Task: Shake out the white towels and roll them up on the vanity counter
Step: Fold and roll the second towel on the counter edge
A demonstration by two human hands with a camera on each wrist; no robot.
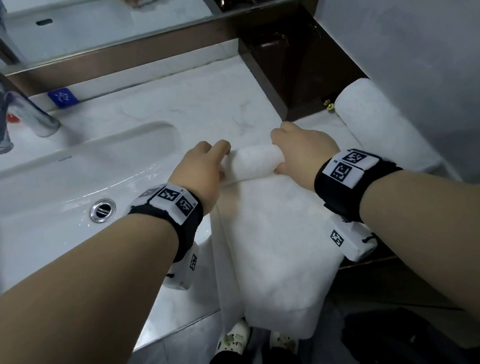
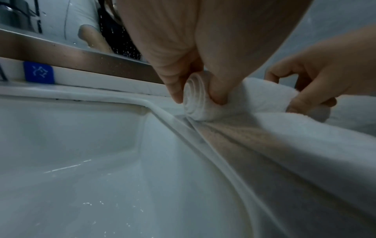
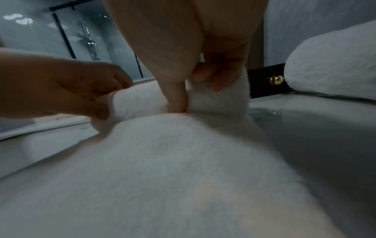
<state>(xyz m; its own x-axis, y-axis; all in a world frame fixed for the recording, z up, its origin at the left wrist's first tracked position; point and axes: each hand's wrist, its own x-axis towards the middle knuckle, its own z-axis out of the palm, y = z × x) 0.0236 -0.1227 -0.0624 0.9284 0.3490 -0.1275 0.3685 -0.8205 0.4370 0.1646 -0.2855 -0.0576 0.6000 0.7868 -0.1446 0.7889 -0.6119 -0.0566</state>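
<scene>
A white towel (image 1: pixel 275 247) lies lengthwise on the marble vanity counter (image 1: pixel 191 105), its near end hanging over the front edge. Its far end is wound into a small roll (image 1: pixel 256 161). My left hand (image 1: pixel 203 171) grips the roll's left end, thumb and fingers curled round it; the spiral of layers (image 2: pixel 195 99) shows in the left wrist view beside my left hand (image 2: pixel 195 87). My right hand (image 1: pixel 299 149) grips the right end; in the right wrist view my right hand (image 3: pixel 195 90) has its thumb in front of the roll (image 3: pixel 215 99) and its fingers over the roll's top.
A finished rolled towel (image 1: pixel 378 122) lies at the right against the wall. The sink basin (image 1: pixel 57 189) with its drain (image 1: pixel 102 209) and a chrome tap (image 1: pixel 1 113) sit left of the towel. A dark wooden box (image 1: pixel 293 63) stands behind, below the mirror.
</scene>
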